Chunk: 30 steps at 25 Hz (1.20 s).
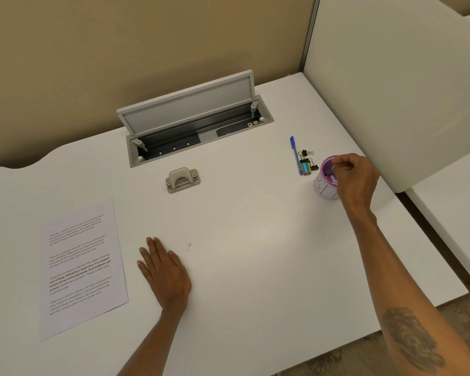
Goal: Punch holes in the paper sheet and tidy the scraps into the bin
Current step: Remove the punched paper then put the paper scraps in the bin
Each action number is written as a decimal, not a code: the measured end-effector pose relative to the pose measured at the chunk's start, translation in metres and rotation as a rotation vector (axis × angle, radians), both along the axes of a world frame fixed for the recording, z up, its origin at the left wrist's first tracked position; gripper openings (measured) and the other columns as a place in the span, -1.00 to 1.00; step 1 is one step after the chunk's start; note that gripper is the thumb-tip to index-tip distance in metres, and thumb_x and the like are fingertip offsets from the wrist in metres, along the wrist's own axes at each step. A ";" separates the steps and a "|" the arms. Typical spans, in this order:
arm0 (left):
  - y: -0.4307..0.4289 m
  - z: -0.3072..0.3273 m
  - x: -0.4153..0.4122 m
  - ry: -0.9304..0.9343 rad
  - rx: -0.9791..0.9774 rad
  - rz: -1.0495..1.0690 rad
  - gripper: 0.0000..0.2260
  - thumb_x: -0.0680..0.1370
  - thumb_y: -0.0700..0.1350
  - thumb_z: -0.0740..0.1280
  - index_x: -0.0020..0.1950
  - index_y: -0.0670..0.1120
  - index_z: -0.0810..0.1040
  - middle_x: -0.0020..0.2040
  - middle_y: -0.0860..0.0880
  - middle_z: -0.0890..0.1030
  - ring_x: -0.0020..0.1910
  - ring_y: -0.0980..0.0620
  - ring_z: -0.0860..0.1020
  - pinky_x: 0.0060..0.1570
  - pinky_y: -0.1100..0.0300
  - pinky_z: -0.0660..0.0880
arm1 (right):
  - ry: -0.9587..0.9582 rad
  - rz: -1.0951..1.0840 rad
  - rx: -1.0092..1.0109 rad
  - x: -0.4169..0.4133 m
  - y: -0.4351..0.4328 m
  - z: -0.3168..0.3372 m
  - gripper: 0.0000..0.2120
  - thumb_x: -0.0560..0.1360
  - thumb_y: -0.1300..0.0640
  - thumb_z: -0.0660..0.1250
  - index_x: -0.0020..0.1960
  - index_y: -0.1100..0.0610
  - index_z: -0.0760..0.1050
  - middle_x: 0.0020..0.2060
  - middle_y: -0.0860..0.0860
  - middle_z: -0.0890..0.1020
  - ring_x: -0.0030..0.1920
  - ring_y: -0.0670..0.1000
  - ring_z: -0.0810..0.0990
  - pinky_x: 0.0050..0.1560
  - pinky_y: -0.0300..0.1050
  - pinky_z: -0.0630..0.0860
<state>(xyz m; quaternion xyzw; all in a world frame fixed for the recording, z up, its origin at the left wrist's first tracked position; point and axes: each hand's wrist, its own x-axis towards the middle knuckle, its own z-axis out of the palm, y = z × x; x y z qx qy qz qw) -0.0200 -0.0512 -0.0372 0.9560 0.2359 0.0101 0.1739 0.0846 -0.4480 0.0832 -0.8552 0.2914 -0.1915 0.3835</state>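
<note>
White tabletop [242, 240]; white paper sheet [82, 270] with black print. Grey hole punch [183, 179]; blue pen [295, 155]. Bin [326, 180]: purple inside, white outside with dark lines.

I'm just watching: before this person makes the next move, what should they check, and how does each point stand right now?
1. Right hand is over the small bin: ok, fingers pinched above its rim.
2. Scraps land inside: ok, white dots lie in the purple interior.
3. A scrap is pinched between the fingers: cannot tell.
4. Desk free of scraps: cannot tell; one faint speck lies near the left hand.
5. Left hand out of the way: ok, flat on the desk.
6. Hole punch and paper sheet set aside: ok, apart and untouched.
</note>
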 end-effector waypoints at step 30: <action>0.012 -0.010 -0.001 -0.002 0.021 -0.043 -0.52 0.71 -0.07 -0.09 0.64 -0.13 -0.03 0.65 -0.11 -0.04 0.63 -0.14 -0.09 0.59 -0.16 -0.03 | 0.123 0.642 0.267 -0.066 0.279 -0.094 -0.83 0.50 0.26 0.42 0.08 0.13 0.61 0.01 -0.05 0.63 -0.08 -0.19 0.58 0.03 -0.34 0.53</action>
